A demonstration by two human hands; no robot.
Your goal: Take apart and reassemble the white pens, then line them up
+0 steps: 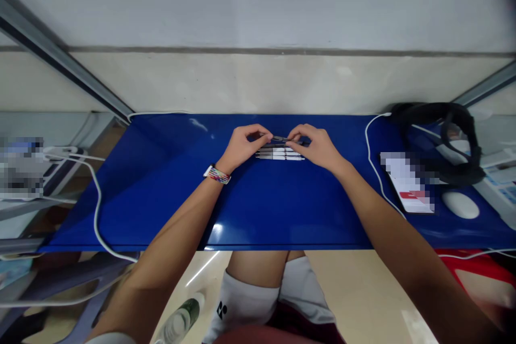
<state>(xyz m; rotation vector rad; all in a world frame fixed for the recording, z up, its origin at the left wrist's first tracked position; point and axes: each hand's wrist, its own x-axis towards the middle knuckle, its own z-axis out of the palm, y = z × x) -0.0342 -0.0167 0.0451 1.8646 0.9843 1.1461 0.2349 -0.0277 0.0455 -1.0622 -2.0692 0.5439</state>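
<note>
Near the back middle of the blue table, my left hand [246, 146] pinches one end of a dark pen [279, 139]. The fingers of my right hand [313, 144] are closed on its other end, so the pen lies level between both hands. Just below it, several white pens [278, 155] lie side by side on the tabletop, their right part partly under my right fingers. A colourful band circles my left wrist.
On the blue table [282, 209], a phone [407, 183], a white mouse [460, 205] and a black headband-like strap [463, 166] are at the right. White cables [97, 204] run along both sides. A bottle [183, 320] stands below the front edge.
</note>
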